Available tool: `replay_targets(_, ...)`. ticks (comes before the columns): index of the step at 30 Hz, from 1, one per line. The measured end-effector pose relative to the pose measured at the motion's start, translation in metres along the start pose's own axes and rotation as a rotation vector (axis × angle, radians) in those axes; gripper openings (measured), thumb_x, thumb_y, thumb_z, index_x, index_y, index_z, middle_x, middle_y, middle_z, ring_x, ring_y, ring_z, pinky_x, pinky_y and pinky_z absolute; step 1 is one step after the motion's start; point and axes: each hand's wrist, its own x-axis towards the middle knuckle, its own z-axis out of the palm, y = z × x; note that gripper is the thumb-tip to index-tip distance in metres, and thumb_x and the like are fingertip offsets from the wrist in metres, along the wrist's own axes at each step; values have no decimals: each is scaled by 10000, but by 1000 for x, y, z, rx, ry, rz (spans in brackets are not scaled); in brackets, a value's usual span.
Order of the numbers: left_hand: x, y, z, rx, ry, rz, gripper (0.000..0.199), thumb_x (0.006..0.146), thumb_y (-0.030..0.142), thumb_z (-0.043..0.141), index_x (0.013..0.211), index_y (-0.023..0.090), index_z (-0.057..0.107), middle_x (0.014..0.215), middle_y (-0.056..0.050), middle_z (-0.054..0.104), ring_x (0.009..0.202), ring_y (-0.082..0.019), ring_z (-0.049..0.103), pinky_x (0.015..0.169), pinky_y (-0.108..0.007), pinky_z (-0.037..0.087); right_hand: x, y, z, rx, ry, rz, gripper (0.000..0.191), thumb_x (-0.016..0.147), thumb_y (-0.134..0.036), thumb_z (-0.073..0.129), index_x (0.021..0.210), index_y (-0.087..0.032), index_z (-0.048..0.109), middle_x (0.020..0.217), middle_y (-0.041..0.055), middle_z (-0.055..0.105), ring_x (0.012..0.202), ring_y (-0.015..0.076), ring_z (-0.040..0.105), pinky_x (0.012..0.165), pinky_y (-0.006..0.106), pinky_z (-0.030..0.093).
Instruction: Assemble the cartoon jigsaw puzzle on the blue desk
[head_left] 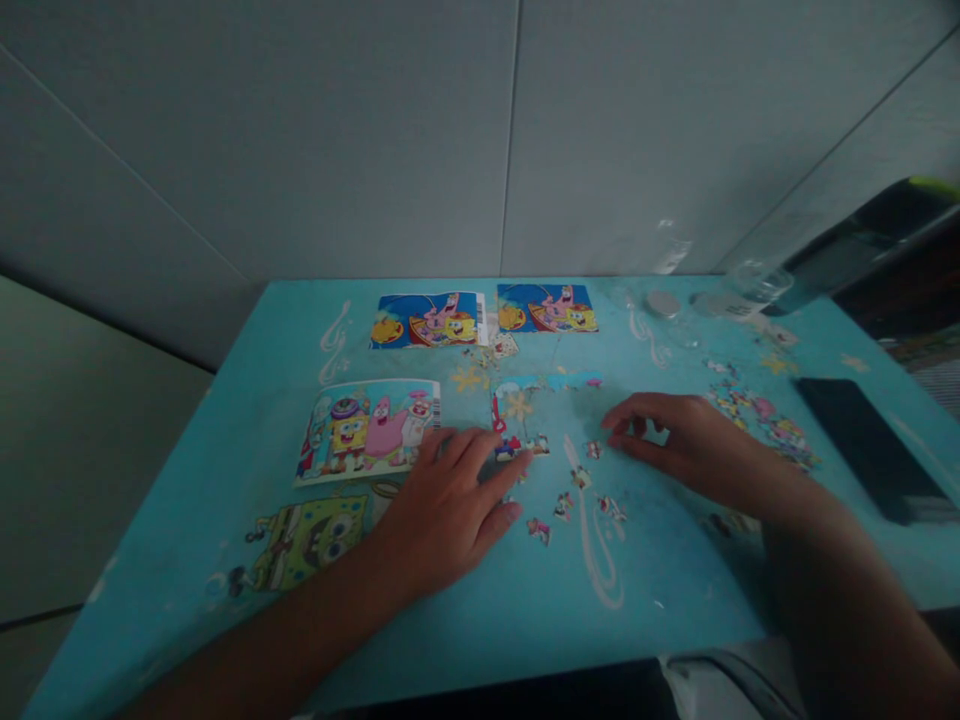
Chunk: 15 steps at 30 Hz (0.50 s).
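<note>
My left hand lies with its fingers spread beside a partly joined puzzle edge, its index fingertip close to a joined piece. To the right, my right hand hovers low with thumb and index finger curved close together; a loose piece is just left of its fingertips. Whether the fingers hold anything is too small to tell. Several loose pieces are scattered below, between the hands. A picture card with cartoon figures is left of the puzzle, partly beside my left hand's fingers.
Two blue picture cards lie at the back of the blue table. A pile of pieces and a dark phone are at right. Clear plastic containers stand at the back right, before a wall.
</note>
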Motion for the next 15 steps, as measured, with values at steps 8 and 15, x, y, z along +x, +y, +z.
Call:
replay_targets(8,-1,2,-1,-4,0,-5,478,1042,376,462,1514,296,471,1409,-139,497,1295,-337,452,1097,-620,339,-2,0,-1,20,-4,2,218,953,-402,652,1123,-288,725,944,10,737,773,158,671,715,296,532)
replay_targets(15,-1,2,-1,-6,24,6,476,1038,373,474,1508,297,481,1407,-139,508,1277,-342,469,1084,-625,352,0,-15,13,105,-187,-119,166,977,-357,631,1095,-285,723,1063,10,742,941,174,682,857,314,527)
